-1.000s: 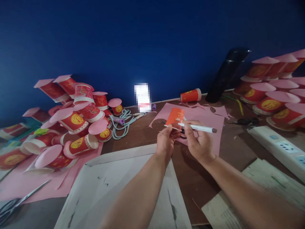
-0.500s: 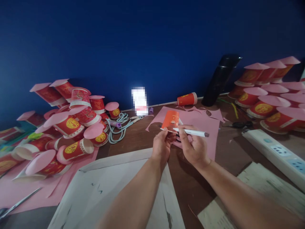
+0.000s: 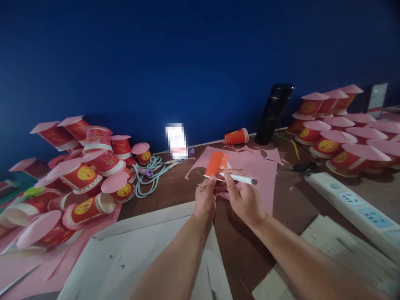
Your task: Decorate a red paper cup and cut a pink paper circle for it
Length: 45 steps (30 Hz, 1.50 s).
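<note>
My left hand (image 3: 205, 198) is closed on the lower edge of a red paper cup (image 3: 216, 163), thumb on the near side. The cup is held tilted, with its white edge towards me, above pink paper. In my right hand (image 3: 246, 200) a white marker pen (image 3: 240, 178) is pinched between thumb and fingers. The pen's left end is at the cup's lower right side, and its dark end points right. Whether the tip touches the cup I cannot tell. Under both hands lies a cut pink sheet (image 3: 264, 183), and some fingers are hidden behind the cup.
Red cups with pink paper discs (image 3: 86, 173) are piled on the left, more (image 3: 331, 143) stand on the right. A phone (image 3: 176, 141), light-blue cable (image 3: 146, 189), black flask (image 3: 275, 114), lying cups (image 3: 236, 136), power strip (image 3: 343, 200), white board (image 3: 125, 250) and scissors (image 3: 18, 280) surround the hands.
The whole view has turned slightly right and up, so things sit further left and lower. Both hands keep hold of the cup and marker pen, with little change between them.
</note>
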Available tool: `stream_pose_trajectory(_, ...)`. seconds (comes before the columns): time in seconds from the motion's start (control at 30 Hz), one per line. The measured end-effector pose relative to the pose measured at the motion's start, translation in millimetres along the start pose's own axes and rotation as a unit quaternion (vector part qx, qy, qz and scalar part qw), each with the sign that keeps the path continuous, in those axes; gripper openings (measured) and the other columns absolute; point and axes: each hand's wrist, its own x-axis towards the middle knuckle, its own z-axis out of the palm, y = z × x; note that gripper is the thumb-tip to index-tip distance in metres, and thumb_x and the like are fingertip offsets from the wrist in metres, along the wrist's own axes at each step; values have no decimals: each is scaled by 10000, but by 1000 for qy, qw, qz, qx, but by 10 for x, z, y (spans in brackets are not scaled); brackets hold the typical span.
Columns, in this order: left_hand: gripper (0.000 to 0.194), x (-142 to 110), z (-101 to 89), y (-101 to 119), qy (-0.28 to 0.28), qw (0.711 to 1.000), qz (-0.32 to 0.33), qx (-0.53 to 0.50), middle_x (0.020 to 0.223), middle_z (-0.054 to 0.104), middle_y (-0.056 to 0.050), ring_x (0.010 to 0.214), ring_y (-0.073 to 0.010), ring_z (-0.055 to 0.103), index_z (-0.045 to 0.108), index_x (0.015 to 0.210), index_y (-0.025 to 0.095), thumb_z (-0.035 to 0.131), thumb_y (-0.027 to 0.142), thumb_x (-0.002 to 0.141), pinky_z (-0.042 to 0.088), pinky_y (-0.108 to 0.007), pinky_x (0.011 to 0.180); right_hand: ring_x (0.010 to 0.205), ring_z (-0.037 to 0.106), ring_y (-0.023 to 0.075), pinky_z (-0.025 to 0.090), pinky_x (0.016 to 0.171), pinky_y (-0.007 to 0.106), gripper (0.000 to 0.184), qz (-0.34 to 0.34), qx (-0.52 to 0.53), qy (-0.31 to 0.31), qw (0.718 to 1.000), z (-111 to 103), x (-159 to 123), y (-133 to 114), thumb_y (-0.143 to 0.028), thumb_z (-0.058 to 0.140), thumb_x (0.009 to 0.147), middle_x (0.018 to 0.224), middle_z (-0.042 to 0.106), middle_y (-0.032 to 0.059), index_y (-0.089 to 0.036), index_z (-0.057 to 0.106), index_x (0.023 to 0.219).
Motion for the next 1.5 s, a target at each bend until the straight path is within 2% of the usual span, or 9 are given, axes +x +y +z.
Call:
stream_pose_trajectory(0.2, 325, -14, 11, 14, 13, 1000, -2, 25, 763, 700, -68, 680, -162, 659, 699, 806, 125, 725, 429, 695, 497, -288, 710, 957, 647, 219, 497, 870, 390, 179, 4, 1, 6, 1000, 6, 5, -3, -282, 466, 934, 987, 695, 87, -211, 613, 1007)
stream_pose_trajectory(0.57, 261, -11, -29, -21, -32, 995, 27, 90, 902, 708, -57, 784, -165, 659, 699, 865, 172, 603, 410, 823, 494, -275, 759, 945, 662, 226, 503, 855, 379, 164, 0, -14, 4, 1000, 28, -11, 36, -286, 478, 927, 954, 712, 85, -211, 617, 969)
stream_pose_trajectory(0.7, 246, -19, -33, -14, -24, 989, 39, 141, 898, 706, -47, 794, -168, 660, 698, 895, 190, 604, 405, 822, 498, -286, 780, 962, 656, 215, 503, 859, 367, 167, 5, -10, 2, 1000, 18, -6, 32, -279, 468, 933, 963, 714, 78, -210, 611, 988)
stream_pose_trajectory(0.93, 251, -87, 11, 72, -3, 962, 68, 263, 857, 709, -52, 781, -177, 653, 714, 894, 182, 597, 393, 824, 474, -277, 759, 980, 649, 214, 499, 872, 366, 194, 18, -6, 11, 1000, 1, 9, 59, -293, 468, 934, 983, 707, 83, -199, 627, 992)
stream_pose_trajectory(1.13, 301, -99, -34, 74, 9, 914, 90, 396, 864, 681, -37, 800, -162, 606, 692, 813, 183, 499, 406, 875, 437, -277, 776, 943, 659, 206, 504, 875, 362, 181, 23, 14, -7, 1000, -2, -13, 40, -295, 491, 924, 982, 711, 71, -203, 638, 977)
stream_pose_trajectory(1.3, 291, -93, -28, 70, 14, 902, 108, 418, 779, 637, -20, 746, -150, 570, 666, 758, 181, 488, 379, 877, 423, -268, 737, 926, 662, 208, 511, 860, 361, 167, 19, 1, 2, 1000, -7, -22, 27, -294, 505, 916, 953, 716, 66, -205, 639, 960)
stream_pose_trajectory(1.5, 282, -107, -22, 76, 8, 893, 121, 433, 800, 632, -18, 746, -144, 560, 654, 758, 185, 477, 365, 885, 413, -263, 740, 851, 682, 198, 532, 821, 355, 212, 40, 0, 0, 999, 4, -26, 27, -325, 480, 930, 994, 708, 84, -194, 638, 981)
